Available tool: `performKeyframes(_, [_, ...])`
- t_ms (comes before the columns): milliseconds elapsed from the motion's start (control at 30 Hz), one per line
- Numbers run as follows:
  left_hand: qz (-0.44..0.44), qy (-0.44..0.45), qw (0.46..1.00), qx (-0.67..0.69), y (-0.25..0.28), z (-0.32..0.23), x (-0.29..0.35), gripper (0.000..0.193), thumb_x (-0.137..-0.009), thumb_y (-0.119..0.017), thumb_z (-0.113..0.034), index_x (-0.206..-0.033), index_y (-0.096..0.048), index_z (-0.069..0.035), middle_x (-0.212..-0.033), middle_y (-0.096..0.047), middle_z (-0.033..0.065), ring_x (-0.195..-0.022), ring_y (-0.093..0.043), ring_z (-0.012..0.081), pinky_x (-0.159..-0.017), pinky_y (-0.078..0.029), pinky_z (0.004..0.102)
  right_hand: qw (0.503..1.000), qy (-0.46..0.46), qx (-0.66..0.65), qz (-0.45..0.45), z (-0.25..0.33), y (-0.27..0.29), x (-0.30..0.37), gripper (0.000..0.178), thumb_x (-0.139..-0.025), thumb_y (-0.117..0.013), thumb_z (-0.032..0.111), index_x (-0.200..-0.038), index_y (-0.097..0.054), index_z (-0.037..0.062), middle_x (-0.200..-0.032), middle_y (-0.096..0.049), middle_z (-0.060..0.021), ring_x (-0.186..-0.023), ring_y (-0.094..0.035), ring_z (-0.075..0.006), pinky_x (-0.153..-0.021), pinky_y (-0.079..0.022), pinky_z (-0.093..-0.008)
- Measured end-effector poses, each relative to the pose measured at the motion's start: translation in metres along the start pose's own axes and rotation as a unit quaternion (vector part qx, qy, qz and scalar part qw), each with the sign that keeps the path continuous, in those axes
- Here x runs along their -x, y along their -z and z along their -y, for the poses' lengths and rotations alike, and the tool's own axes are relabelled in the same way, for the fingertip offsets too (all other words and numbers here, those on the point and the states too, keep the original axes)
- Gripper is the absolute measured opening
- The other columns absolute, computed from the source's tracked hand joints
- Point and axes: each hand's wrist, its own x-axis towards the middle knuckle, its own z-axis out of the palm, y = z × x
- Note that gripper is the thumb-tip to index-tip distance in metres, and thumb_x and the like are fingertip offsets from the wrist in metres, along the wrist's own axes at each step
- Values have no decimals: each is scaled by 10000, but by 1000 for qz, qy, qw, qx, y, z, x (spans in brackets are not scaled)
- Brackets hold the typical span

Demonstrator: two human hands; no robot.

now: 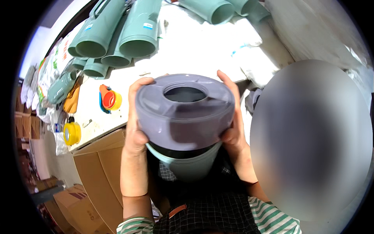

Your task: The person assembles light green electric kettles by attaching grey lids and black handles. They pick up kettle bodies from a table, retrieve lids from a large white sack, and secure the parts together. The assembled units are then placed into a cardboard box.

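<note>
Glossy grey-purple round plastic ring [161,134] with a central hole sits between the left hand [134,130] and right hand [236,130], which clasp it from opposite sides. Just below it, between the forearms, is a pale green plastic cylinder [191,168]. Left of the left hand lies a red-and-yellow ring [118,101]; farther beyond it, pale green plastic jugs [138,31].
</note>
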Motion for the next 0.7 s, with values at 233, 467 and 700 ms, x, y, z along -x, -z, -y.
performKeyframes(233, [-26, -80, 996, -4, -7, 31, 12, 1195, -632, -728, -865, -1438, -307, -90, -1517, -387, 270, -1371, -459, 375, -1158, -394, 479, 988, 106, 35, -102, -21, -6, 5, 1226, -594, -885, 689, -1471, -332, 36, -1408, -486, -182, -1307, -500, -313, -1148, -345, -473])
performKeyframes(467, [86, -371, 829, -410, 19, 24, -8, 870, -464, -979, -377, -1146, -531, -74, -1043, -544, 93, -953, -542, 297, -966, -425, 523, 857, 352, 372, 57, -38, 42, -14, 968, -542, -967, 522, -1251, -513, 46, -1238, -606, -147, -1176, -566, -353, -1133, -339, -593])
performKeyframes(700, [24, -307, 874, -375, 20, 51, -30, 397, -810, -765, -297, -1014, -543, -37, -974, -541, 132, -870, -499, 286, -830, -427, 385, 831, 296, 470, 31, -18, 19, -21, 711, -605, -918, 299, -1201, -597, 84, -1126, -630, -109, -1112, -563, -361, -1133, -298, -606])
